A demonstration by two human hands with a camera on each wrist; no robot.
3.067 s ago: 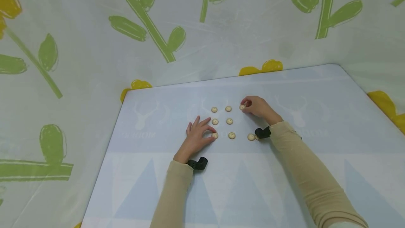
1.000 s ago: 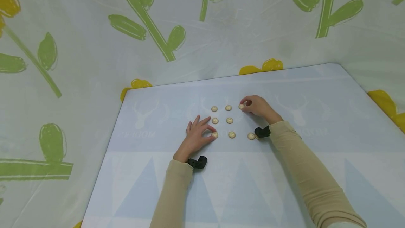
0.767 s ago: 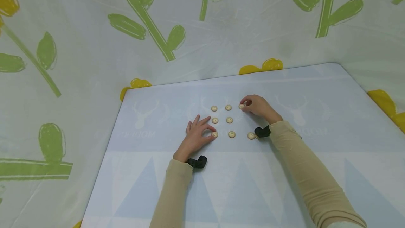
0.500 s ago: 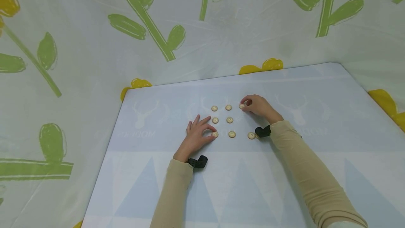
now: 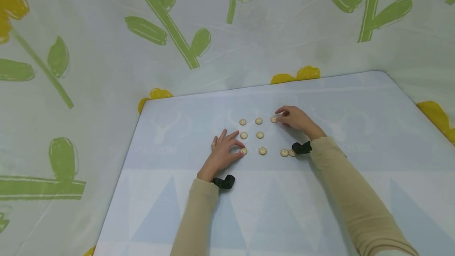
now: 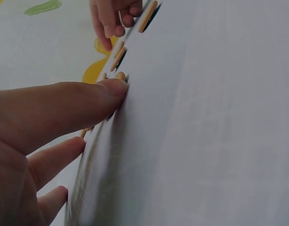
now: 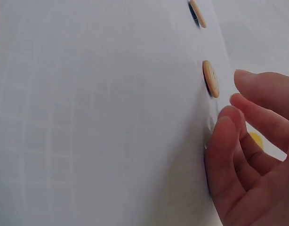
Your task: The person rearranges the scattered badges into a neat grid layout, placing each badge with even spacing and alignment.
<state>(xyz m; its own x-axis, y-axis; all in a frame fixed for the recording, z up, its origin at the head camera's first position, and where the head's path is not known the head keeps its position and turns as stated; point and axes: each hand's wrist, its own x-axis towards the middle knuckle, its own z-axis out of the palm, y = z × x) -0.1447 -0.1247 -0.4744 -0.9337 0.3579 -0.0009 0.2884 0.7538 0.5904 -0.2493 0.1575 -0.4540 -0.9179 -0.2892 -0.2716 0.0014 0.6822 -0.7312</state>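
Several round wooden buttons lie on the table in rows. My left hand (image 5: 223,154) pinches the near-left button (image 5: 243,151) between thumb and index finger, its other fingers spread out. In the left wrist view the thumb covers most of that button (image 6: 120,75). My right hand (image 5: 296,119) is beside the far-right button (image 5: 273,119). Seen from the right wrist, thumb and fingers are apart, with a gap between them and a button (image 7: 211,78) lying flat. The middle row holds two buttons, one of them a right-hand button (image 5: 260,134).
Near the right wrist camera (image 5: 301,147) two buttons lie side by side, the left button (image 5: 284,153) fully visible. A pale patterned cloth covers the table (image 5: 277,212). Behind it hangs a leaf-print sheet (image 5: 284,34).
My right hand has let go of the far-right button and drawn slightly right, its fingers parting. Over the last seconds that button shifted slightly left. My left hand keeps its pinch.
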